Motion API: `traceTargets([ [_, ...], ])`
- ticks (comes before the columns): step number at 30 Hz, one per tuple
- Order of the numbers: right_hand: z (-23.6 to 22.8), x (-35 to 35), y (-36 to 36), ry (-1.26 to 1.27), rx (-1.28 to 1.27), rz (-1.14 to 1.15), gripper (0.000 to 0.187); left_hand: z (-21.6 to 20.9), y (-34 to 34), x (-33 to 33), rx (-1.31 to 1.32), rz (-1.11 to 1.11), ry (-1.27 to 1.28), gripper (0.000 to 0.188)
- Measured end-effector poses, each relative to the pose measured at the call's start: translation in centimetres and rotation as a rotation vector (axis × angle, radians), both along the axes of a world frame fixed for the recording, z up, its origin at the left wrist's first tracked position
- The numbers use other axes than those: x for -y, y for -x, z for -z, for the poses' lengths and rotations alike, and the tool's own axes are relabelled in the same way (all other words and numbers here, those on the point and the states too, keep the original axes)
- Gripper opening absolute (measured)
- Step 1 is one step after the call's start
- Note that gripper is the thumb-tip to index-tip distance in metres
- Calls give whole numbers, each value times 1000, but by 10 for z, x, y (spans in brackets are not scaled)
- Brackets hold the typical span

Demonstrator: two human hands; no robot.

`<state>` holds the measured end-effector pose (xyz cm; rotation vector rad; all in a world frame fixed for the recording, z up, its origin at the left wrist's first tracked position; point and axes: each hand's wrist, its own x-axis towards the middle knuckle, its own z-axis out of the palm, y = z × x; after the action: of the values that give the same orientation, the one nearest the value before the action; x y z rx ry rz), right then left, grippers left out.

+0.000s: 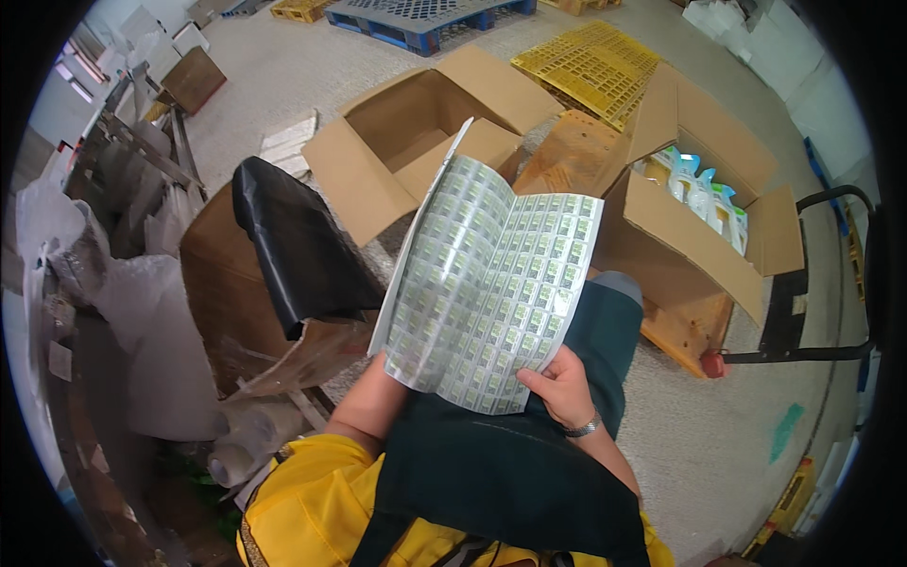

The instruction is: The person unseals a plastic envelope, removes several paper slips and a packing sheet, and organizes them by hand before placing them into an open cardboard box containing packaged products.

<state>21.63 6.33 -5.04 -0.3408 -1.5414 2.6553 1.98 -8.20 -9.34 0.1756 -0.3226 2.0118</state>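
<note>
One open stack of printed sheets [529,302] above the lap [510,449], long axis 1-to-7 o'clock, lying mostly 11 o'clock from right fingers [537,381], which pinch its lower edge. Left fingers hidden behind; can't tell grip.

A person wears a bright yellow top [316,491] with dark, gold-patterned trim [248,543] along its left edge. Over it sits a dark green apron [501,482] with 1 pale line of stitching [510,430]. The bare right hand [567,389] has 1 silver-toned metal band [584,427] at its wrist.
</note>
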Motion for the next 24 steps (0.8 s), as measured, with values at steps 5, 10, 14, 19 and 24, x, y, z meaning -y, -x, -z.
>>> traceTargets([
  [5, -9, 8, 11, 82, -60, -16, 36, -10, -12, -4, 77, 24, -53, 45],
  [10, -10, 7, 10, 42, -113, -21, 37, -10, -15, -8, 72, 41, -41, 45],
  [14, -10, 3, 7, 41, -124, 15, 37, -10, -12, -11, 62, 45, -28, 45],
  [19, -9, -2, 3, 48, -132, 61, 37, -8, -2, -14, 9, 19, 42, 45],
  [24, 3, -25, -8, 60, -50, 194, 36, 9, 46, 2, -367, -351, 769, 44],
])
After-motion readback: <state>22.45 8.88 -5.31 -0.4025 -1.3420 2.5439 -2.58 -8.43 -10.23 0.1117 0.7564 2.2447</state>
